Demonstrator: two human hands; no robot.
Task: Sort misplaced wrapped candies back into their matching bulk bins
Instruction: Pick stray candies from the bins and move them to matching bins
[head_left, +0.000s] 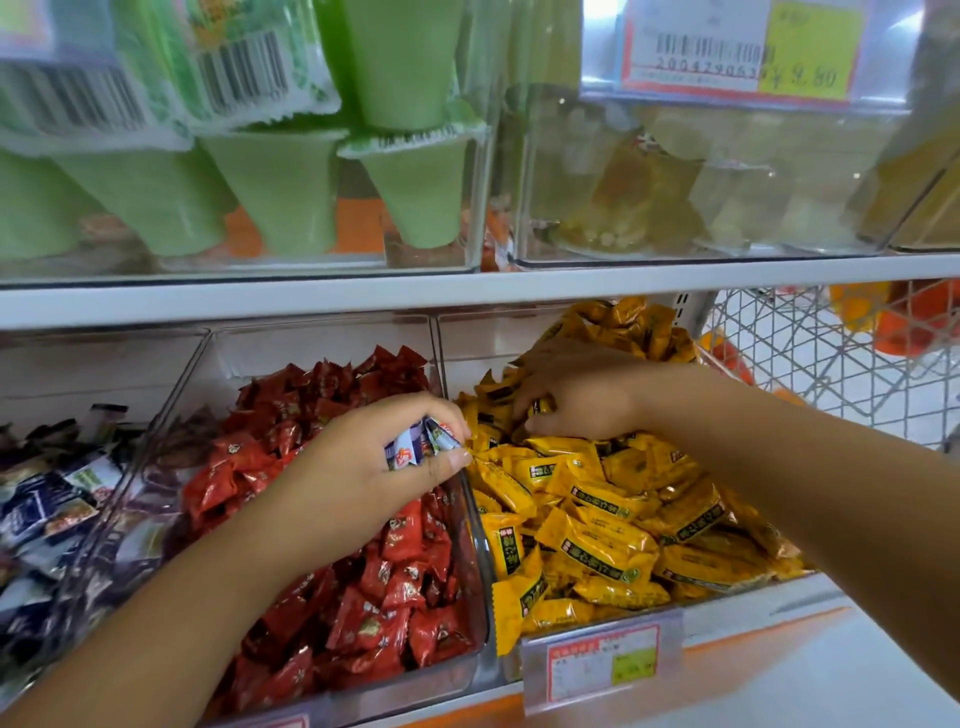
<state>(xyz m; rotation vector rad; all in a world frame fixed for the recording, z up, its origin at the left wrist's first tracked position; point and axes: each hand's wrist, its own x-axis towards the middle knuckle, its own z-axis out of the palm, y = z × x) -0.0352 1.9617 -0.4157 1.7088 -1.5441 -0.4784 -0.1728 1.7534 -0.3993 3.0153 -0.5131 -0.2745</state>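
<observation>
Two bare forearms are crossing the bottom of the view: left forearm (208, 597) is passing over the red candies, right forearm (779, 493) is coming in from the right.

White shelf board (311, 296) is running across above the bins. On it, clear boxes are holding green cone-shaped cups (280, 192) and pale yellow cups (649, 182). Wire basket (831, 353) is standing to the right, beyond the shelf end.

Three clear bins are sitting side by side below: blue-and-white candy bin (78, 364) on the left, red candy bin (311, 348) in the middle, yellow candy bin (478, 353) on the right. Each is heaped with its own colour. Price tag (602, 665) is hanging on the yellow bin's front, and an upper price tag (743, 47) is blurring at top right.

Left hand (374, 457) is hovering over the divider between the red and yellow bins, thumb and fingers pinching a small bunch of blue-and-white candies (415, 447).

Right hand (576, 395) is lying palm down on the yellow heap, fingers curling in and nipping a yellow-wrapped piece (540, 405).
</observation>
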